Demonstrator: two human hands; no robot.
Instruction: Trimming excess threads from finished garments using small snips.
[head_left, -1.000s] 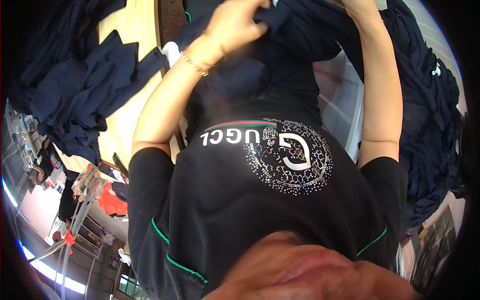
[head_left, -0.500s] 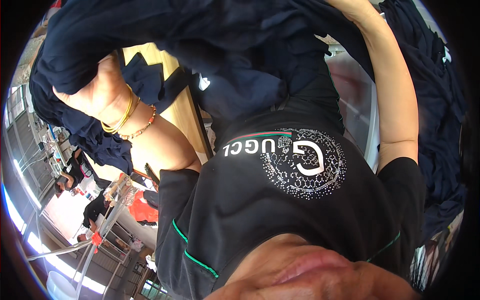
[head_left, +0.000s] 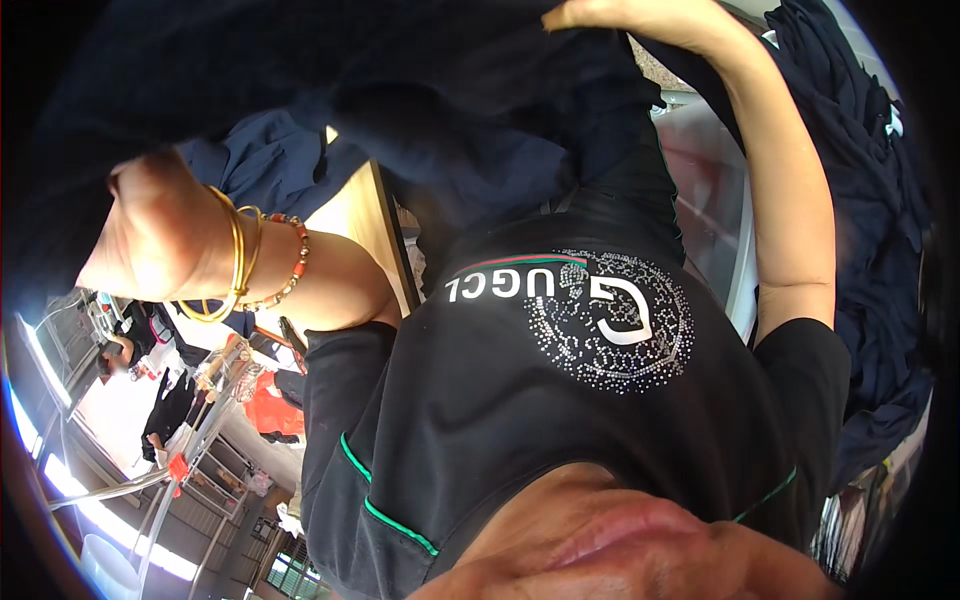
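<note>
1. Head view: navy cloth spreads across the far side of the black shirt, raised between the two hands.
2. The left hand is bent at the wrist, left of the shirt, and curls around the cloth's near edge; most of its fingers are hidden in the fabric.
3. The right hand lies beyond the shirt's right half, against the cloth's upper right part. The upper border cuts it off, so I cannot tell whether it grips.
4. Gold bangles and a beaded bracelet circle the left wrist, just left of the shirt.
5. More navy fabric lies beyond the shirt's left shoulder, beside a pale tabletop.
6. Right of the shirt hangs a navy heap; a translucent container sits between the shirt's far end and the right forearm.
</note>
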